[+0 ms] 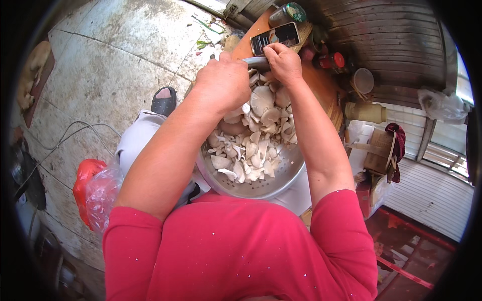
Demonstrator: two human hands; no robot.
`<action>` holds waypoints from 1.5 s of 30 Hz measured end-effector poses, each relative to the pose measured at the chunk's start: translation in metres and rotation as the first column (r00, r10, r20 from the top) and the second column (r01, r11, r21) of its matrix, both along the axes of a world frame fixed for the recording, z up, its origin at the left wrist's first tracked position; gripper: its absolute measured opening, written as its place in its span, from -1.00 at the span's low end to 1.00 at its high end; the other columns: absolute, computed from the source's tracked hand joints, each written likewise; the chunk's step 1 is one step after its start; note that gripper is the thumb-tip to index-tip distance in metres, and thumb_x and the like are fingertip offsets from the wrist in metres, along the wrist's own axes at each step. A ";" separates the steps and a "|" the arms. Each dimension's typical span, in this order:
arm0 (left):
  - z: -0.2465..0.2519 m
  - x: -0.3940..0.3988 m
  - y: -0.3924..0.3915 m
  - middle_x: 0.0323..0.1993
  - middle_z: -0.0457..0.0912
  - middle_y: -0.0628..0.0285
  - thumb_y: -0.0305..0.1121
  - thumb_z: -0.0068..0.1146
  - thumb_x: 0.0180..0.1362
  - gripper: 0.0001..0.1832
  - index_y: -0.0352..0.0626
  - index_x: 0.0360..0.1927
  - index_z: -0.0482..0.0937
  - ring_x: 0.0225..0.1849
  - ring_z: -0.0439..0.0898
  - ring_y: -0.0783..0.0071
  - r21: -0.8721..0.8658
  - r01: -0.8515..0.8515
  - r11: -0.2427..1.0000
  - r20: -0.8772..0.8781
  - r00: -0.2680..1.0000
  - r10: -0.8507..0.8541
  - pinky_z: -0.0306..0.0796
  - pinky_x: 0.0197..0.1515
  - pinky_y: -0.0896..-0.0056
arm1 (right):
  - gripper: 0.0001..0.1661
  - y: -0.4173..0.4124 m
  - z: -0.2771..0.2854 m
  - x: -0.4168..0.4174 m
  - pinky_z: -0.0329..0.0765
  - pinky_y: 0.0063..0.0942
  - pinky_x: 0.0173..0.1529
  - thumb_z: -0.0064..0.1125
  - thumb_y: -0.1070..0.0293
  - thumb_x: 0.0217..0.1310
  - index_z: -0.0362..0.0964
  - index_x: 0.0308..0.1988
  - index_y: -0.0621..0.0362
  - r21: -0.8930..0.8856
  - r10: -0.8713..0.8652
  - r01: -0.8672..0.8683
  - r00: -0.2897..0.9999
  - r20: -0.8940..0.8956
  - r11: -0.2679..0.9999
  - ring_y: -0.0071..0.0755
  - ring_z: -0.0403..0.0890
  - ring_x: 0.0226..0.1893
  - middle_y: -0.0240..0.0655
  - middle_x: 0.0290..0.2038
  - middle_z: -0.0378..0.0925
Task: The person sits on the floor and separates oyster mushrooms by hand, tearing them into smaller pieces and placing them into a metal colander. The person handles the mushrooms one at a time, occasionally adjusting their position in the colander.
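A large perforated metal colander (pixel 246 190) rests on my lap, with its near rim against my body. Oyster mushrooms (pixel 262 101) fill its far half. Smaller, torn-looking mushroom pieces (pixel 250 158) lie nearer to me. At the far left of the rim, my left hand (pixel 224 81) is curled over the metal, its fingertips hidden. My right hand (pixel 284 63) closes on the far rim to the right, its thumb side close to a smartphone (pixel 275 38). A short stretch of rim shows between both hands.
The phone lies on an orange-brown wooden surface (pixel 320 84) beside a glass jar (pixel 288 14) and a red-lidded jar (pixel 331 60). Left of my leg sit red and clear plastic bags (pixel 98 195). A cable (pixel 79 129) crosses the floor. A dog (pixel 34 71) lies at far left.
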State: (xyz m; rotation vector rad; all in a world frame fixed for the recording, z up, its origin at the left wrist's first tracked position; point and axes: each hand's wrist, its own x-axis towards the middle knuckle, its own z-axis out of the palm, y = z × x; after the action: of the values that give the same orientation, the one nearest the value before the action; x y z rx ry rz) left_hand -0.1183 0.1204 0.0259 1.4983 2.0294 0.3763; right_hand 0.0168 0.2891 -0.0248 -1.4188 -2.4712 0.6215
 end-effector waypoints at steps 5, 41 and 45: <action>0.004 -0.011 0.001 -0.07 0.49 -0.09 -0.26 0.16 0.03 -0.57 -0.14 0.01 0.55 -0.04 0.57 0.01 -0.029 -0.026 0.999 0.005 1.000 0.026 0.45 0.06 0.15 | -0.64 0.002 -0.002 -0.012 0.53 -0.28 -0.12 0.03 0.03 0.15 0.61 -0.25 0.00 0.033 0.039 -0.038 0.999 -0.012 0.999 -0.08 0.64 -0.27 -0.19 -0.35 0.64; -0.029 0.098 0.002 -0.37 0.66 0.05 -0.39 0.05 0.05 -0.83 -0.18 -0.28 0.54 -0.34 0.69 0.17 0.106 0.211 0.972 -0.181 0.965 -0.190 0.55 -0.30 0.19 | -0.70 -0.110 0.029 0.127 0.52 -0.50 -0.14 0.21 0.43 0.07 0.52 -0.12 0.20 -0.114 0.163 -0.186 0.970 -0.181 0.976 -0.44 0.57 -0.27 -0.28 -0.26 0.53; -0.034 0.102 0.000 -0.33 0.62 0.05 -0.39 0.07 0.03 -0.82 -0.17 -0.27 0.53 -0.33 0.68 0.18 0.185 0.208 0.960 -0.242 0.957 -0.161 0.54 -0.30 0.19 | -0.72 -0.113 0.024 0.142 0.54 -0.46 -0.15 0.22 0.42 0.06 0.53 -0.15 0.16 -0.187 0.056 -0.126 0.939 -0.339 0.974 -0.39 0.58 -0.31 -0.28 -0.30 0.54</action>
State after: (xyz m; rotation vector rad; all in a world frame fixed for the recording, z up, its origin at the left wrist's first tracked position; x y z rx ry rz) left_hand -0.0168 0.1202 -0.0079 1.9213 2.0464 0.3664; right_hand 0.1585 0.1757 -0.0004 -1.1518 -2.2638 1.0699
